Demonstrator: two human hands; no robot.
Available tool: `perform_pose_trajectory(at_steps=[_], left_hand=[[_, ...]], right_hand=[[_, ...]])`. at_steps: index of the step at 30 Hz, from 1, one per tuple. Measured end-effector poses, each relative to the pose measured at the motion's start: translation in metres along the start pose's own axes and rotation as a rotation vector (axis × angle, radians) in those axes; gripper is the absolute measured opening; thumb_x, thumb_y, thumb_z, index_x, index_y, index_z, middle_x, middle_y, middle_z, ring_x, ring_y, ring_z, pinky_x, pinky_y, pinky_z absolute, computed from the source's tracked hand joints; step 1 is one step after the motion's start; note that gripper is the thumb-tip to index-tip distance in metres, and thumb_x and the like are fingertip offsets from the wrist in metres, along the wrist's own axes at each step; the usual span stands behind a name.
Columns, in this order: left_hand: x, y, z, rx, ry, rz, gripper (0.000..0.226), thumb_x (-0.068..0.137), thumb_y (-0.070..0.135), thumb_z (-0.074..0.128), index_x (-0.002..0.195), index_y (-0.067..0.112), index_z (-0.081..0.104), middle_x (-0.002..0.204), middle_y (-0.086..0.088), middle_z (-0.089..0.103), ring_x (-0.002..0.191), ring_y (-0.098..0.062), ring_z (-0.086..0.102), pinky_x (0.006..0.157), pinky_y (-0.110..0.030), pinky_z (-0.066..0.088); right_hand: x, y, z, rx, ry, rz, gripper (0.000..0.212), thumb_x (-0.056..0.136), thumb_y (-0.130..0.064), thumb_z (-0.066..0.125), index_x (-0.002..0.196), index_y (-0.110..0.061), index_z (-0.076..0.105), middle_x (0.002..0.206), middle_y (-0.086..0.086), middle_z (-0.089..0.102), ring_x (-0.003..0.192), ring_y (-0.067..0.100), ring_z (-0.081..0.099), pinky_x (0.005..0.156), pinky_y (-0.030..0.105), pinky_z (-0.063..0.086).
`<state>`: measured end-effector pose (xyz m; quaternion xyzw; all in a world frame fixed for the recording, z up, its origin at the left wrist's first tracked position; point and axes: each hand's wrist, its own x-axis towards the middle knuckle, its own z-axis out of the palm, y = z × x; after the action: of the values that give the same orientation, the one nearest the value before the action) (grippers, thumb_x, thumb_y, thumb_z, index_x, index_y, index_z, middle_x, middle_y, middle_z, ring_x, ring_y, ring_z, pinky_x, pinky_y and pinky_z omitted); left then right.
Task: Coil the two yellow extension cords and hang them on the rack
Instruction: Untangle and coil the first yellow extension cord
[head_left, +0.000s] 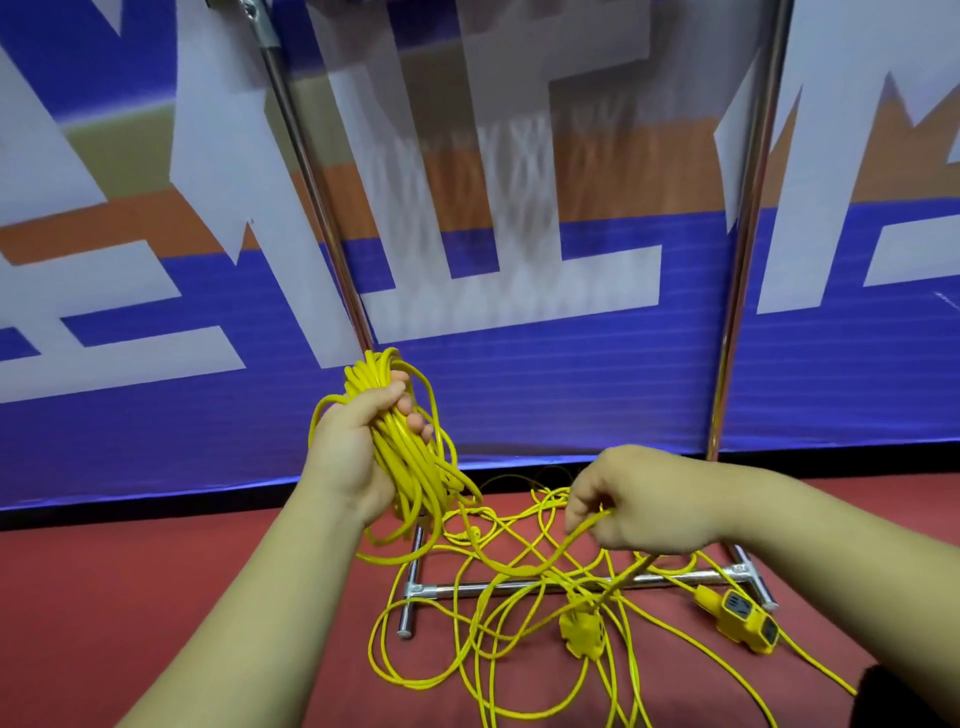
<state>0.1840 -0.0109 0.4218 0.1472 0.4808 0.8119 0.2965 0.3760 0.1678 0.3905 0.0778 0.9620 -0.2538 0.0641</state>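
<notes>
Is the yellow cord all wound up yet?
No. The left hand holds some coils, but many loose loops lie tangled on the red floor.

**Cords around the rack**

Coil (410, 467) in your left hand (348, 447), at left; your right hand (644, 499) pinches a strand (584, 527) to its right; loose cord (577, 630) lies on the floor (156, 597) across the rack (457, 588) base; socket block (743, 621) rightmost; banner (545, 395) behind.

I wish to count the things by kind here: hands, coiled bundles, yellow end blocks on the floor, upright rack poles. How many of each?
Hands: 2, left hand and right hand, pinching loose cord
Coiled bundle: 1, gripped by the left hand
Yellow end blocks on the floor: 2
Upright rack poles: 2
Total: 7
</notes>
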Motion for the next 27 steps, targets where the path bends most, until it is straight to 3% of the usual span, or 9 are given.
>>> perform_pose_trajectory(at_steps=[2,4,7,11,14,16,23,25,27], left_hand=[[0.003,-0.007,-0.002,0.048,-0.018,-0.005,0.007,0.095,0.012,0.056,0.095,0.012,0.063,0.065,-0.001,0.052,0.053,-0.015,0.055,0.058,-0.03,0.052],[0.003,-0.013,0.002,0.08,-0.043,-0.012,0.006,0.095,0.014,0.058,0.093,0.012,0.062,0.065,-0.001,0.053,0.055,-0.015,0.056,0.06,-0.031,0.052],[0.001,-0.024,0.014,0.124,-0.06,-0.042,0.011,0.096,0.016,0.057,0.087,0.01,0.061,0.064,-0.001,0.054,0.055,-0.016,0.057,0.06,-0.032,0.053],[-0.005,-0.044,0.029,0.196,-0.162,-0.117,0.01,0.091,0.017,0.061,0.09,0.007,0.061,0.065,-0.006,0.056,0.058,-0.021,0.06,0.064,-0.036,0.054],[-0.014,-0.057,0.041,0.336,-0.258,-0.189,0.02,0.085,0.023,0.063,0.088,0.003,0.062,0.062,-0.012,0.062,0.058,-0.026,0.063,0.065,-0.038,0.053],[-0.02,-0.064,0.049,0.378,-0.311,-0.235,0.024,0.088,0.024,0.061,0.094,0.001,0.061,0.061,-0.014,0.061,0.053,-0.026,0.064,0.058,-0.036,0.055],[-0.023,-0.076,0.066,0.286,-0.428,-0.397,0.05,0.084,0.056,0.067,0.095,0.007,0.066,0.061,-0.008,0.045,0.043,-0.019,0.048,0.051,-0.031,0.047],[-0.023,-0.077,0.065,0.331,-0.546,-0.378,0.044,0.072,0.044,0.083,0.093,0.009,0.066,0.062,-0.008,0.045,0.044,-0.018,0.05,0.051,-0.031,0.048],[-0.025,-0.078,0.067,0.423,-0.623,-0.362,0.033,0.067,0.024,0.083,0.092,0.01,0.065,0.061,-0.01,0.047,0.044,-0.018,0.051,0.053,-0.031,0.048]], right_hand=[[-0.012,-0.007,-0.012,0.041,0.031,-0.098,0.028,0.084,-0.016,0.065,0.104,-0.032,0.075,0.078,-0.005,0.067,0.066,0.006,0.058,0.062,0.019,0.046],[-0.02,-0.012,-0.02,0.11,0.04,-0.195,0.025,0.088,-0.021,0.066,0.107,-0.036,0.074,0.088,-0.006,0.069,0.074,0.011,0.061,0.071,0.029,0.05],[-0.025,-0.015,-0.024,0.174,0.075,-0.281,0.022,0.093,-0.023,0.067,0.111,-0.034,0.074,0.092,-0.013,0.067,0.083,0.009,0.062,0.077,0.03,0.05],[-0.024,-0.011,-0.033,0.302,0.215,-0.347,0.022,0.094,-0.02,0.067,0.112,-0.03,0.075,0.093,-0.009,0.069,0.088,0.014,0.066,0.082,0.036,0.051],[-0.023,-0.002,-0.038,0.401,0.362,-0.35,0.024,0.093,-0.016,0.068,0.108,-0.034,0.076,0.091,-0.002,0.07,0.086,0.015,0.066,0.08,0.035,0.052],[-0.022,0.005,-0.041,0.486,0.46,-0.326,0.021,0.091,-0.012,0.071,0.104,-0.025,0.078,0.091,-0.003,0.074,0.087,0.011,0.069,0.082,0.03,0.054],[-0.016,0.032,-0.042,0.613,0.642,-0.211,0.012,0.08,-0.01,0.082,0.087,-0.018,0.076,0.082,0.0,0.076,0.076,0.008,0.071,0.074,0.025,0.056],[-0.015,0.037,-0.043,0.591,0.657,-0.189,0.012,0.078,-0.014,0.084,0.084,-0.019,0.074,0.078,-0.002,0.075,0.071,0.007,0.07,0.07,0.024,0.055],[-0.014,0.042,-0.044,0.577,0.673,-0.163,0.015,0.075,-0.018,0.087,0.081,-0.019,0.073,0.074,-0.004,0.074,0.066,0.004,0.066,0.065,0.02,0.052]])
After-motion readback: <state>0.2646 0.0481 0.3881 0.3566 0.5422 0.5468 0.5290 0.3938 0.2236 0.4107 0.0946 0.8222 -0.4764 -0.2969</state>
